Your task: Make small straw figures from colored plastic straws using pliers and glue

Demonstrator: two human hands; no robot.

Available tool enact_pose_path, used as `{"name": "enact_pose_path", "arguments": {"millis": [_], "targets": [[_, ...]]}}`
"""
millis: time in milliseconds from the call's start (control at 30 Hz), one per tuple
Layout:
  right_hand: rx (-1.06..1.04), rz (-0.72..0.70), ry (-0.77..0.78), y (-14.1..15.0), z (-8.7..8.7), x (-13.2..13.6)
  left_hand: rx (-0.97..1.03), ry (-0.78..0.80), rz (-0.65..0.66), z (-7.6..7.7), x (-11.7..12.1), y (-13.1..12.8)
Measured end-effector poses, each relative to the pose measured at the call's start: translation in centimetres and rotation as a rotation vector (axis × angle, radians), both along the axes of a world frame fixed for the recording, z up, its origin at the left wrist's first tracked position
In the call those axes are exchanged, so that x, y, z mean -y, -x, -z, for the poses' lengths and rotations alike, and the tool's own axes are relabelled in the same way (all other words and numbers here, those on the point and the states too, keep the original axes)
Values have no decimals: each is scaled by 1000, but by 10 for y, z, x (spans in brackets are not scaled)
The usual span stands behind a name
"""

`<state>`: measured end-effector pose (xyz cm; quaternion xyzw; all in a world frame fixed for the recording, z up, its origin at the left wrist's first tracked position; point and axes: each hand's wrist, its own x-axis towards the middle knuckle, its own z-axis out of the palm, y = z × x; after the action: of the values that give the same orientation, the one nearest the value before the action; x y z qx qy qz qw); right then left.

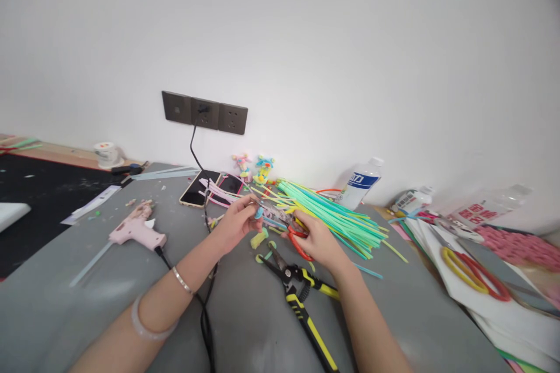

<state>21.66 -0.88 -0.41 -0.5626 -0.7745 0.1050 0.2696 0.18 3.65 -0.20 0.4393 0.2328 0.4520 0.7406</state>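
Note:
Over the middle of the table, my left hand (238, 224) pinches a small light-blue piece (259, 213), too small to make out fully. My right hand (315, 236) is closed around the red and yellow handles of a pair of scissors (300, 243), whose blades point left toward the blue piece. Just beneath my hands lie yellow-green curled bits (259, 238). Black and yellow pliers (291, 280) rest with jaws apart in front of them. A thick bundle of green and teal pipe cleaners (335, 215) spreads out behind my right hand.
A pink glue gun (137, 232) lies at left, its black cable (205, 297) crossing the table. Two phones, the nearer a black one (196, 192), and small fuzzy figures (264, 169) sit near the wall. A bottle (359, 183) and another pair of scissors (475, 273) are at right.

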Motion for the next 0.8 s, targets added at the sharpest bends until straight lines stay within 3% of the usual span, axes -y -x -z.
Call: {"name": "enact_pose_path", "arguments": {"millis": [800], "targets": [[-63,-31,35,-4,0,-1,-33,-88,-56,0,0,-1]]}}
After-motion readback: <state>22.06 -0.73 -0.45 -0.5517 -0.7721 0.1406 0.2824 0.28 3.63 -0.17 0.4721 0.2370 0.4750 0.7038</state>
